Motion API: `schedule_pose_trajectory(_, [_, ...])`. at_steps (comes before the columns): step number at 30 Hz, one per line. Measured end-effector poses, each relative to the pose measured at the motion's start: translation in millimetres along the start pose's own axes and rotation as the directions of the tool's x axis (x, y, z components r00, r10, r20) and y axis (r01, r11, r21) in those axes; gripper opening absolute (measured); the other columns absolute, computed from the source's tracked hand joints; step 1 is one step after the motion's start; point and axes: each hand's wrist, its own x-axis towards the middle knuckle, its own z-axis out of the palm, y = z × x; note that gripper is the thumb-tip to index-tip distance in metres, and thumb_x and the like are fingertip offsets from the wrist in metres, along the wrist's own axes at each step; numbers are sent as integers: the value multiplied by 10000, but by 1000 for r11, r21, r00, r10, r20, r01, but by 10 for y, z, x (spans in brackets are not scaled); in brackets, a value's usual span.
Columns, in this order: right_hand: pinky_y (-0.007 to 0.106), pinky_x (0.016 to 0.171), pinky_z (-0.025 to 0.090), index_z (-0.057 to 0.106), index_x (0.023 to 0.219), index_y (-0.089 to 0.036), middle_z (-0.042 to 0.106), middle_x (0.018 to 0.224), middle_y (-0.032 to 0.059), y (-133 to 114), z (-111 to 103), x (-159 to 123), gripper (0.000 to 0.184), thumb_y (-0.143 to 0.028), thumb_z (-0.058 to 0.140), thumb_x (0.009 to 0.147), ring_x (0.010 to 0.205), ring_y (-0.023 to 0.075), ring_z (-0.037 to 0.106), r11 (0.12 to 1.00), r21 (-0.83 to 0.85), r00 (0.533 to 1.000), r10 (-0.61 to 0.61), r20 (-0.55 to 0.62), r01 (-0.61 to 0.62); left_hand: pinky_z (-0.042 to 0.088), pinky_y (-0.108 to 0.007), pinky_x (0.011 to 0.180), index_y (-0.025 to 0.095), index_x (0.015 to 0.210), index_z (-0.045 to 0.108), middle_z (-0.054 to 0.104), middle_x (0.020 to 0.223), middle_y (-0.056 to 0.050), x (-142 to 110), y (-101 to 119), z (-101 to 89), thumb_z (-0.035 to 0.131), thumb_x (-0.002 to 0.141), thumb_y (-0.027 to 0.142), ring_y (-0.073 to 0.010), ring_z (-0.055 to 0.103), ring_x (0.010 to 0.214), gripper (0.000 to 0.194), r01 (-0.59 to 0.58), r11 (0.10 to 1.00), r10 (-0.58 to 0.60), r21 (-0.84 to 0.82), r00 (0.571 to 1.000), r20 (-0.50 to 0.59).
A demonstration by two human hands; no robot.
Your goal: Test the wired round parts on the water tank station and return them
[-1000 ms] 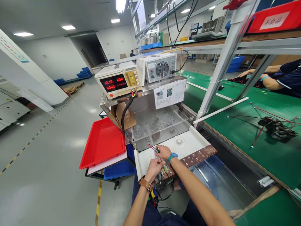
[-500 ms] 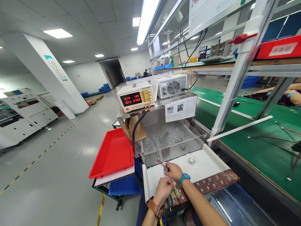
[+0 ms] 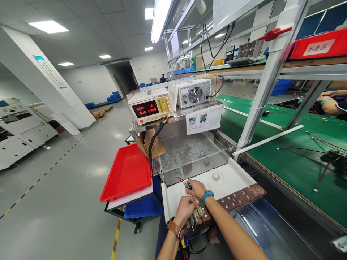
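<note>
My right hand (image 3: 197, 188) is closed around a small green and dark part (image 3: 188, 186), just above the white work surface (image 3: 200, 178). A thin red wire (image 3: 190, 194) loops up from that part and runs down to my left hand (image 3: 186, 208). The left fingertips are pinched together on the wire. Just beyond them, a green-sleeved clip (image 3: 199, 212) lies over the brown strip (image 3: 242, 196) with its rows of metal studs. My fingers hide most of the small part.
A power supply (image 3: 149, 108) with red digits stands on a metal shelf, beside a grey unit with a fan (image 3: 195, 94). At left is a red tray (image 3: 127, 173). A white pipe (image 3: 268, 140) and wired parts lie on the green bench (image 3: 295, 169); another person's arm (image 3: 329, 104) is at far right.
My view has turned slightly, so the scene sits further left and a little higher. Both hands keep nearly the same hold on the small part and the wire.
</note>
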Motion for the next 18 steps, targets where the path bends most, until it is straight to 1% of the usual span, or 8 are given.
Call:
schedule_pose_trajectory(7, [282,726,388,614,1141,-197,703,1040,98,17,2,36,404,-369,697,784,950,247,645,998,-54,1000,-20,7,20,275,-238,517,186,506,491,437,480,44,-5,43,2,667,611,595,-85,377,486,458,-6,1000,6,24,1000,-24])
schedule_pose_trajectory(10, [281,727,392,632,1066,-178,702,1026,111,-31,-30,9,336,-341,698,779,944,249,643,996,-76,999,-41,2,41,342,-259,546,190,519,509,507,507,9,-36,95,-3,629,615,678,-120,463,516,512,-60,997,65,51,992,-105])
schedule_pose_trajectory(12, [273,719,392,636,1014,-193,705,977,81,-83,-81,-33,294,-363,691,780,914,235,641,999,-23,998,-33,-50,32,396,-280,582,184,576,555,578,563,-26,-68,120,-16,582,633,740,-162,546,575,559,-109,993,116,47,976,-183])
schedule_pose_trajectory(14, [257,688,389,623,996,-215,696,896,33,-98,-181,-66,301,-417,683,781,847,209,634,994,111,982,36,-183,-15,439,-298,606,176,650,592,640,622,-54,-74,124,-41,574,614,789,-211,624,656,613,-111,994,110,8,967,-229])
schedule_pose_trajectory(15, [247,666,386,612,995,-221,685,847,10,-71,-260,-85,309,-438,677,784,799,191,626,978,205,957,105,-270,-49,456,-307,614,174,684,605,663,646,-61,-62,119,-55,586,591,805,-232,650,691,638,-102,995,94,-17,965,-246])
schedule_pose_trajectory(16, [236,643,381,602,993,-224,669,802,-9,-9,-365,-116,312,-450,670,789,750,173,612,948,308,914,192,-357,-79,471,-315,625,170,724,620,677,659,-60,-43,113,-67,598,578,809,-243,664,713,656,-98,995,87,-32,963,-255])
schedule_pose_trajectory(17, [227,621,377,592,986,-223,651,764,-22,90,-495,-171,309,-456,660,796,706,157,594,907,409,852,288,-438,-96,482,-320,626,167,768,633,690,672,-58,-21,107,-77,616,562,806,-251,675,725,671,-86,995,71,-47,965,-253])
schedule_pose_trajectory(18, [221,605,375,585,976,-218,636,739,-28,229,-652,-259,303,-460,647,805,674,146,578,862,497,772,380,-510,-96,493,-322,627,166,815,641,703,691,-59,0,104,-84,634,548,799,-256,684,744,687,-72,995,53,-69,968,-245])
